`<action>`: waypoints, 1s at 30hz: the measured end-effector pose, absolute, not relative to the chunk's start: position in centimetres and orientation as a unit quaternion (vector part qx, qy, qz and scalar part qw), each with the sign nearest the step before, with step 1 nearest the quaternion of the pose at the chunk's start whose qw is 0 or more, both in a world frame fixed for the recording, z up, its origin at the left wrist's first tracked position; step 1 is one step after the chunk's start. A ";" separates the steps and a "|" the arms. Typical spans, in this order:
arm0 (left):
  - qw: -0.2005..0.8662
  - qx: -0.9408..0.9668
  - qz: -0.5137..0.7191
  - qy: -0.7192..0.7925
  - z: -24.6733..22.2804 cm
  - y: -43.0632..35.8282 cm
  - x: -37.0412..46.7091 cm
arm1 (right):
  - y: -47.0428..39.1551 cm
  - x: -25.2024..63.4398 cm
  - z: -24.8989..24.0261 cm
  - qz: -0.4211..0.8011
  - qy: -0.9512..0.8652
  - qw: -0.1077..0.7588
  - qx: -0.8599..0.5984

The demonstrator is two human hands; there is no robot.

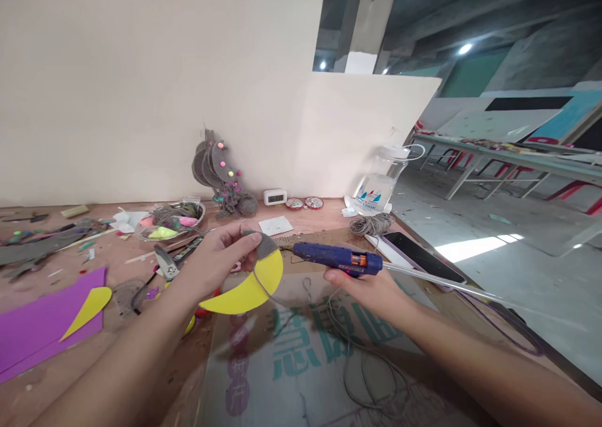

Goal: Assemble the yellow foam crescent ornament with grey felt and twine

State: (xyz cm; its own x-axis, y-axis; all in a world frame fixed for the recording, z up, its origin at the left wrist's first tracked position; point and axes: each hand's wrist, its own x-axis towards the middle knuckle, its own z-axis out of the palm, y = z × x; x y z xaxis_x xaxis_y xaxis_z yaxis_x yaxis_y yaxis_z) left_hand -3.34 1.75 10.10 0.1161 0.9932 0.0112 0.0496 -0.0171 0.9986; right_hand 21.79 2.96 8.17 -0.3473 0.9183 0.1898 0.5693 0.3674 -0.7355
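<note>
Pinched in my left hand (230, 254) is a yellow crescent (247, 291), its upper tip wrapped in grey yarn (267, 245). A loose strand crosses the yellow and trails down to the board. My right hand (362, 283) grips a blue hot glue gun (333, 256) from below, with a long clear glue stick (437, 279) coming out of its back. The gun's nozzle points left, close to the wrapped tip; whether they touch I cannot tell. Beneath both hands lies a printed board (263, 377) with loops of loose yarn (357, 377).
Purple sheets (51, 326) with a yellow cutout (91, 305) lie at left, near a bowl of bits (200, 217). Grey wrapped crescents (209, 163) hang on the white panel (141, 88). A water bottle (379, 182), yarn bundle (370, 224) and phone (423, 258) are at right.
</note>
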 end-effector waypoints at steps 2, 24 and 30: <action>0.513 0.540 0.461 0.482 10.1 1.7 -3.4 | 3.1 21.9 8.2 0.296 -0.767 0.300 -0.484; 0.505 0.545 0.469 0.478 10.0 1.6 -3.3 | 3.1 22.1 8.1 0.284 -0.789 0.323 -0.438; 0.485 0.562 0.463 0.484 10.0 1.6 -3.3 | 3.1 22.1 7.9 0.271 -0.785 0.316 -0.458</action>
